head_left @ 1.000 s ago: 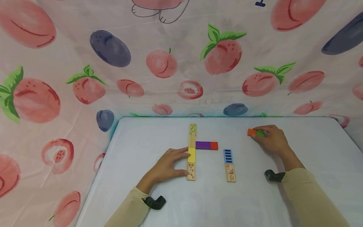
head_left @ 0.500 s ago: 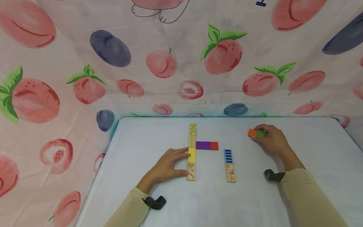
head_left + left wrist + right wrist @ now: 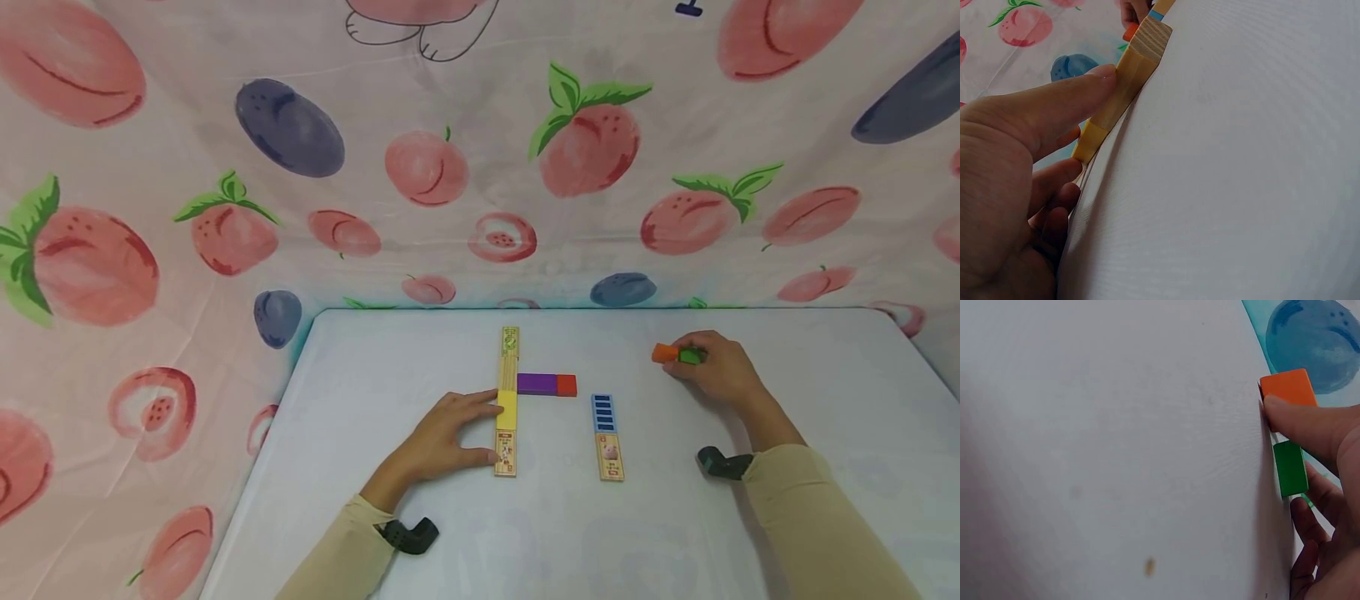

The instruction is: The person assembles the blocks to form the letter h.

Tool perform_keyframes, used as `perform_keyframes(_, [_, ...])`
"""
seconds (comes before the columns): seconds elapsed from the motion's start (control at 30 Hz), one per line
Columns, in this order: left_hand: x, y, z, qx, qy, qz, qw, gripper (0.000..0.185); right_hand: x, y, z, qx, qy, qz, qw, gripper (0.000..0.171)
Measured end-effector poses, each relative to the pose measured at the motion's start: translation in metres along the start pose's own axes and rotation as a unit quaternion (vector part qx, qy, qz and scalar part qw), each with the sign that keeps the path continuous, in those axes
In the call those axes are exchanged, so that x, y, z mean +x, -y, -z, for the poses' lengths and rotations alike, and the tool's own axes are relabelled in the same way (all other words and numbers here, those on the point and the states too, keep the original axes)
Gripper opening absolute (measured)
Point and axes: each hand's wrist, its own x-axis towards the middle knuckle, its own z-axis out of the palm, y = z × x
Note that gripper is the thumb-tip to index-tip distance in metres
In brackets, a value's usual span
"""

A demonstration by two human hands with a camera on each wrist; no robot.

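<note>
My left hand (image 3: 438,437) rests with fingers and thumb extended along the left side of a column of flat wooden blocks. Its fingertips touch the yellow block (image 3: 507,412); the thumb lies against the printed wooden block (image 3: 506,454) at the near end. Farther up the column are a lined block (image 3: 508,373) and another printed block (image 3: 511,342). At the back right, my right hand (image 3: 720,367) pinches an orange block (image 3: 1290,385), its thumb on the near side and the opposing fingertip hidden. A green block (image 3: 1291,469) sits beside it, under the hand, slightly apart from the orange one.
A purple block (image 3: 537,384) and a red block (image 3: 567,385) extend rightward from the column. Between the hands lie a blue block (image 3: 603,413) with dark bars and a printed block (image 3: 610,458), end to end. Fruit-patterned cloth (image 3: 330,267) hangs behind the white table (image 3: 555,542).
The orange block has shifted slightly left and turned, and a gap now shows between it and the green block. The left hand and the column stay still.
</note>
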Motion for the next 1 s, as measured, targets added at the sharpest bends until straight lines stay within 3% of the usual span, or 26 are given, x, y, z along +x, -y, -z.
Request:
perform_keyframes(0.4, [0.000,-0.001,0.001,-0.013,-0.002,0.003,0.9999,0.065,-0.001,-0.002,0.000,0.004,0.018,-0.006,1.000,0.055])
perform_keyframes(0.6, [0.000,0.000,-0.001,-0.011,-0.003,0.001,0.9999,0.065,-0.007,-0.008,0.005,0.041,0.028,-0.022,0.999,0.063])
perform_keyframes(0.87, [0.000,0.001,-0.001,-0.004,-0.003,-0.003,1.0000,0.066,-0.018,-0.002,0.005,0.086,-0.065,-0.045,0.993,0.051])
perform_keyframes(1.0, [0.000,0.001,0.000,-0.005,0.000,-0.002,1.0000,0.066,-0.022,0.005,0.003,0.080,-0.103,-0.024,0.991,0.036])
